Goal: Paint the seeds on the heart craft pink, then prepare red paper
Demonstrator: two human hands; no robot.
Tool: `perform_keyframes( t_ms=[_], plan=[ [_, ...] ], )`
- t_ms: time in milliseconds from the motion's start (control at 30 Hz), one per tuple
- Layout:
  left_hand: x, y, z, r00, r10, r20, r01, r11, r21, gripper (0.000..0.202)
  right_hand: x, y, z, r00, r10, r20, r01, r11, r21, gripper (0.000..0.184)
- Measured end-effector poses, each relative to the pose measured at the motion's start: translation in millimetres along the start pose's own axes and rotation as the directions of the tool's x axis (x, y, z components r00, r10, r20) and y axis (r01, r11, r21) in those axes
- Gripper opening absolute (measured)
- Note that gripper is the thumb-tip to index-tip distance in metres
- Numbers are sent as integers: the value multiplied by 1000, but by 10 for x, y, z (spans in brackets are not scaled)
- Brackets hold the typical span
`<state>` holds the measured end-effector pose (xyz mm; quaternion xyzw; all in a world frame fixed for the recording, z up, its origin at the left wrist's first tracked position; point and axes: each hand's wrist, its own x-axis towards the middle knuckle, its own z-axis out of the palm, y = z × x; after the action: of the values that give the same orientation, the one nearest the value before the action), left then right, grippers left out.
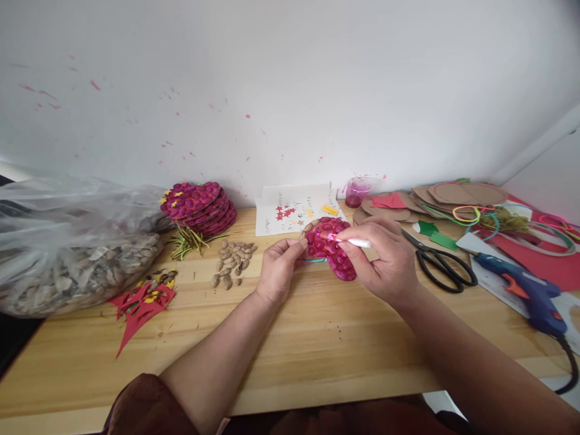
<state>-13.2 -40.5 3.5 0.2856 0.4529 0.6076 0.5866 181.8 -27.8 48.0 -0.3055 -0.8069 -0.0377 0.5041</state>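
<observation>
My left hand (277, 270) is closed in a pinch on the left edge of a round disc covered in magenta-painted seeds (330, 248), holding it just above the wooden table (317, 338). A thin teal loop hangs under the disc. My right hand (385, 260) is closed on a white-handled brush (356, 242) whose pink tip lies across the seeds. Loose unpainted seeds (233, 261) lie in a small heap to the left of my left hand.
A stack of finished magenta discs (199, 206) leans on the wall. A big plastic bag of seeds (77, 266) fills the left. Red paper stars (140, 305), a paint cup (356, 192), black scissors (437, 263), a blue glue gun (528, 293) and cardboard circles (453, 194) surround me.
</observation>
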Motion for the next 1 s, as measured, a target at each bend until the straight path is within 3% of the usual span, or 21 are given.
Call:
perform_keyframes(
  t_ms=[1000],
  plan=[
    [-5,-3,-5,1000,12,25,-12,1000,16,39,16,26,-20,998,65,-10,-65,998,0,7]
  ],
)
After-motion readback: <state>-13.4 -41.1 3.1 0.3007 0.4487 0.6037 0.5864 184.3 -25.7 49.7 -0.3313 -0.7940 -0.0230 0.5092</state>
